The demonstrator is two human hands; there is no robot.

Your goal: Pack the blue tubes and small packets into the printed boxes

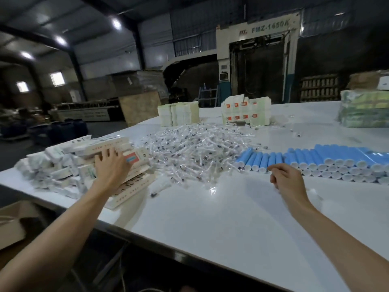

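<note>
Blue tubes (328, 159) with white caps lie stacked in rows at the right of the white table (210, 218). A heap of small clear packets (195, 148) fills the table's middle. Flat printed boxes (130, 163) are piled at the left. My left hand (111, 167) lies on top of that pile with fingers spread and straight. My right hand (284, 175) hovers just in front of the nearest blue tubes, its fingers loosely curled with nothing in them.
Stacks of pale cartons (179, 113) and white orange-marked boxes (246, 111) stand at the back. A wrapped green bundle (364, 108) sits far right. A cardboard box (12, 222) is below the table's left edge.
</note>
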